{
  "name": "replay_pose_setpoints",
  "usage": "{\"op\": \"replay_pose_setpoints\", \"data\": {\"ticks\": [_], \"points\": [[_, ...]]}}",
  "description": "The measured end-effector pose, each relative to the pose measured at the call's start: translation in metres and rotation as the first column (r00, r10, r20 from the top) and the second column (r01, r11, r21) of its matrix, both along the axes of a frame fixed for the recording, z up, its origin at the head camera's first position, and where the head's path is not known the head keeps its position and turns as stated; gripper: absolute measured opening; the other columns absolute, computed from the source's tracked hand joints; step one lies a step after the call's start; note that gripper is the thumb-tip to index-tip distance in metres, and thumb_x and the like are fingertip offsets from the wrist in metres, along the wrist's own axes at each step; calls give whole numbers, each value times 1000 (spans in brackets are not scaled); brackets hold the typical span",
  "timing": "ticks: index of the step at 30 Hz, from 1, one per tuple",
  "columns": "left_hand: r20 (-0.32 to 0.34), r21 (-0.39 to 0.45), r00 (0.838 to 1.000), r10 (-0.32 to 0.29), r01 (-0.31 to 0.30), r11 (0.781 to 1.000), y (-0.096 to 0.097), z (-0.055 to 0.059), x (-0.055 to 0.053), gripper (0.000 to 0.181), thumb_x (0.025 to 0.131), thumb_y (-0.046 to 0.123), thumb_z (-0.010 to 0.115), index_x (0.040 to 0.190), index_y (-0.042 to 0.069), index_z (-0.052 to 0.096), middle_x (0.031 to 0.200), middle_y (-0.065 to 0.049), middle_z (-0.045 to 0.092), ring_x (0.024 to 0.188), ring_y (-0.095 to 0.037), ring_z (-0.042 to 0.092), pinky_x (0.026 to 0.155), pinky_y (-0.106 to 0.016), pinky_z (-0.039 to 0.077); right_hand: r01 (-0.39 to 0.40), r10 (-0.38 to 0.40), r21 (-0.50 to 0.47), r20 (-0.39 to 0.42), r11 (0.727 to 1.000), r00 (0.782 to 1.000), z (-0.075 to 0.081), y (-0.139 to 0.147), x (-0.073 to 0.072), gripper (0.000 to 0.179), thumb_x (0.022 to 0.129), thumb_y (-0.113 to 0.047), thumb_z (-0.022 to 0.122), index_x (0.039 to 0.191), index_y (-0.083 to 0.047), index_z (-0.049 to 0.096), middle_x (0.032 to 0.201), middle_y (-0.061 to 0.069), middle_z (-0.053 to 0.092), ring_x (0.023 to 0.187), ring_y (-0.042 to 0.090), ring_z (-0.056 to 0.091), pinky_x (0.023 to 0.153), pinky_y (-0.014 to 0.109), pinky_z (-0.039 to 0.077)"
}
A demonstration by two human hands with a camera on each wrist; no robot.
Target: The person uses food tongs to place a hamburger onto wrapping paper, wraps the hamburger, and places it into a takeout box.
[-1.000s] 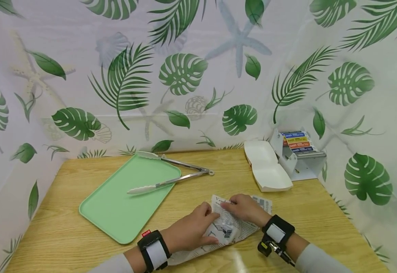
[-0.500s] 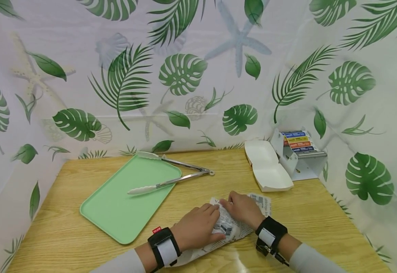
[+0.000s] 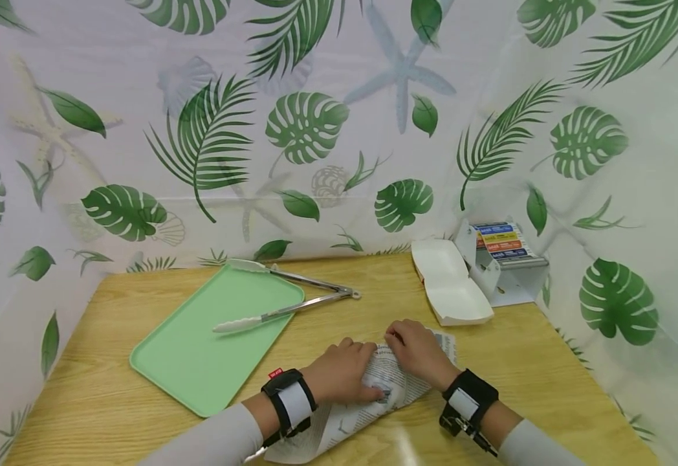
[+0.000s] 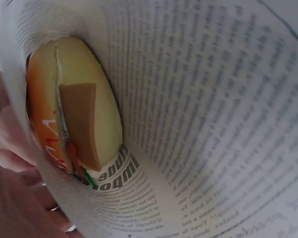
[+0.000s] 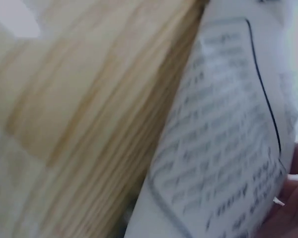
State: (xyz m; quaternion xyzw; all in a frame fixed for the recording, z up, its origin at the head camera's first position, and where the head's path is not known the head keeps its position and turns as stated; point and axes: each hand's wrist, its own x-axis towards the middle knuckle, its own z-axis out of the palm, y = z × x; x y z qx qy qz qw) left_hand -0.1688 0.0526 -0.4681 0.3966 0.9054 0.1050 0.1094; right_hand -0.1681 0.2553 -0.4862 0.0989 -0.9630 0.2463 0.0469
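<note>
Newspaper-print wrapping paper (image 3: 385,372) lies rolled on the table in front of me. Inside the roll, the left wrist view reveals a filled bun (image 4: 72,109) with a flat brown slice and bits of red and green at its cut. My left hand (image 3: 341,372) grips the roll from above, thumb on the near side and fingers on the far side. At the roll's far right part, my right hand (image 3: 417,353) pinches the paper with curled fingers. Paper (image 5: 218,139) also fills the right side of the blurred right wrist view. Some fingertips are hidden.
A green tray (image 3: 199,362) stands to the left, with metal tongs (image 3: 310,304) lying partly across it. Behind my right hand is an opened white box (image 3: 452,285). Beside it stands a metal dispenser (image 3: 504,259) with colored strips, near the patterned back wall.
My left hand has moved right and forward along the paper. The raised paper edge between the hands has folded down. More of the near left end of the paper shows.
</note>
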Motion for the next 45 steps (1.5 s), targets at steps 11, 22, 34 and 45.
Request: {"op": "replay_pose_setpoints", "data": {"ticks": [11, 22, 34, 45], "points": [[210, 61, 978, 19, -33, 998, -2, -2, -11, 78, 87, 60, 70, 144, 10, 51, 138, -6, 59, 124, -23, 52, 99, -42, 46, -233, 279, 219, -213, 947, 936, 0, 15, 58, 28, 91, -19, 77, 119, -16, 71, 118, 0, 66, 111, 19, 58, 97, 46, 49], [189, 18, 981, -30, 28, 999, -7, -7, -24, 82, 87, 68, 65, 149, 16, 49, 142, -3, 56, 122, -20, 49, 100, -41, 44, -322, 339, 259, -25, 911, 940, 8, 24, 61, 52, 93, -37, 74, 138, -15, 61, 137, 4, 59, 127, 26, 52, 104, 52, 44], [-4, -85, 987, -163, 162, 983, -13, -4, -16, 81, 88, 67, 63, 150, 16, 47, 142, -1, 55, 129, -20, 49, 108, -44, 40, -462, 414, 375, 205, 804, 887, 12, 30, 39, 65, 89, -39, 76, 142, -6, 59, 140, 11, 61, 131, 33, 54, 111, 56, 38], [-231, -258, 950, -212, 150, 954, -29, 1, 3, 97, 83, 74, 61, 158, 18, 35, 143, -3, 48, 131, -20, 44, 111, -43, 38, -440, 404, 473, 181, 763, 897, 13, 23, 37, 63, 87, -44, 76, 135, -4, 64, 134, 10, 60, 122, 29, 58, 107, 51, 42]]}}
